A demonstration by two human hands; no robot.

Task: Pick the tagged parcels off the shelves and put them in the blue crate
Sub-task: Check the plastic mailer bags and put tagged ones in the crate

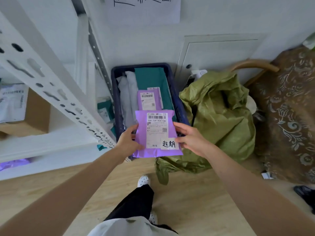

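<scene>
- Over the near end of the blue crate (139, 65), the tagged purple parcel (156, 133) is held flat, its long axis running away along the crate.
- The left grip (129, 140) and right grip (189, 137) each pinch one side edge, equally near.
- Inside the crate lie one smaller purple parcel (148, 101), one teal parcel (150, 79) and two white parcels (127, 89).
</scene>
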